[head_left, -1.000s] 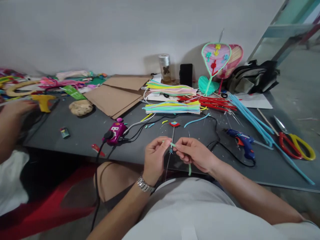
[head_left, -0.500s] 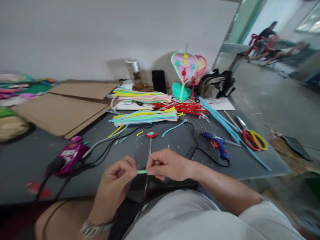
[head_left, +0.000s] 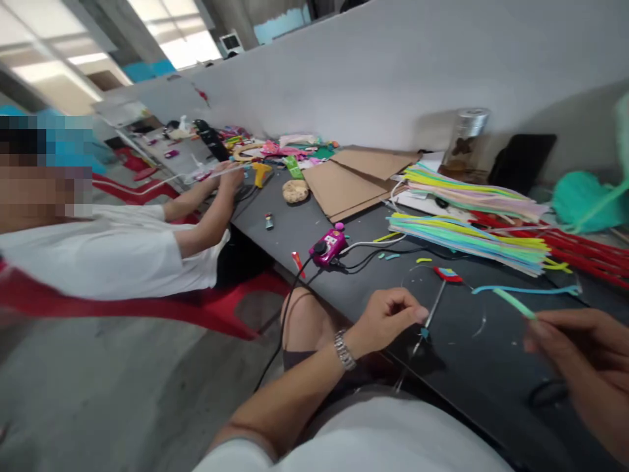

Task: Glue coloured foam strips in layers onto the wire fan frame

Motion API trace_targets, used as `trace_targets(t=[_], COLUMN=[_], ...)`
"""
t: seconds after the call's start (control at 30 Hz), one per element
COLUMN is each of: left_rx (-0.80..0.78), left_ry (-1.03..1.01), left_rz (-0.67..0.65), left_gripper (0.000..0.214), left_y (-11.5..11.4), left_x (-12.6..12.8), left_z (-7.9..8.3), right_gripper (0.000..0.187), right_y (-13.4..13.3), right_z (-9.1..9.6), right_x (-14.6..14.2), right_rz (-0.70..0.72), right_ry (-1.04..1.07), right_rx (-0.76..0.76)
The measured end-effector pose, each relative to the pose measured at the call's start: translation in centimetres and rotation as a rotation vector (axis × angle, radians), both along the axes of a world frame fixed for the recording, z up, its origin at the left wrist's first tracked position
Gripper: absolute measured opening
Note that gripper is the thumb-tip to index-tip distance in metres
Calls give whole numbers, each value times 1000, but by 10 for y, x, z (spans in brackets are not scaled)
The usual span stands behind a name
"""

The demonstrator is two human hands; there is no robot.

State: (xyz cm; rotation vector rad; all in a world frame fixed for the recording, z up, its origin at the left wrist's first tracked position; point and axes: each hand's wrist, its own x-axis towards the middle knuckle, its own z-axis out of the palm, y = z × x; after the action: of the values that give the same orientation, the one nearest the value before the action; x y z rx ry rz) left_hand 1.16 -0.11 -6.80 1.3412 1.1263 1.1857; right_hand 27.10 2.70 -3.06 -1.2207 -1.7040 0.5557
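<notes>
Pale green and fuzzy, a short strip [head_left: 514, 303] sticks out of the right hand [head_left: 580, 367], thumb and forefinger pinching its end above the bench [head_left: 479, 370]. Its long axis runs roughly along the near edge, the free end pointing toward the bench's left end. At the left hand [head_left: 388, 321], thumb and fingertip meet beside a thin stem [head_left: 435, 305] that crosses the near edge and points to the far one; whether they grip it, I cannot tell. That stem already bears a small blue knot [head_left: 424, 335] and, farther out, a red, yellow and blue piece [head_left: 448, 275]. The green strip is apart from it, so that part looks undone. Beyond, toward the far edge, lie bundled coloured strips [head_left: 466, 244] and cardboard [head_left: 354, 187].
</notes>
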Motion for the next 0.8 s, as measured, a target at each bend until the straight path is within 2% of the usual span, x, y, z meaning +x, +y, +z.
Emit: trace_targets(t=[0.07,0.13,0.2,0.27,0.33,0.4,0.43,0.5,0.6,0.7,0.8], left_rx=[105,209,335,445,480,444,411,361,385,506,501], left_ry=[206,394,591,793,1022,1210,1273,1334,1302,1171,1126], left_rz=[52,104,115,80,1,-133,-193,-278,-297,-148,-42], left_gripper=[31,22,13,13,38,69,76,72,58,56,55], left_y=[8,28,61,101,141,176,191,214,235,247,254], left_x=[-6,-15,-22,-20,-11,1,6,12,6,-10,-25], left_z=[8,15,21,25,26,25,25,27,41,68,91], right_gripper=[9,9,13,15,15,14,14,14,14,13,13], right_y=[-4,-6,-7,-7,-8,-8,-8,-7,-7,-9,-10], right_z=[0,1,0,-3,-5,-8,-9,-10,-9,-7,-6], right_x=[-6,-14,-24,-30,-33,-33,-33,-30,-28,-27,-27], right_rz=[74,194,275,325,362,378,379,378,366,351,358], right_ry=[-107,-172,-192,-182,-156,-136,-131,-129,-114,-86,-79], right_rx=[73,193,286,313,302,278,266,245,232,231,225])
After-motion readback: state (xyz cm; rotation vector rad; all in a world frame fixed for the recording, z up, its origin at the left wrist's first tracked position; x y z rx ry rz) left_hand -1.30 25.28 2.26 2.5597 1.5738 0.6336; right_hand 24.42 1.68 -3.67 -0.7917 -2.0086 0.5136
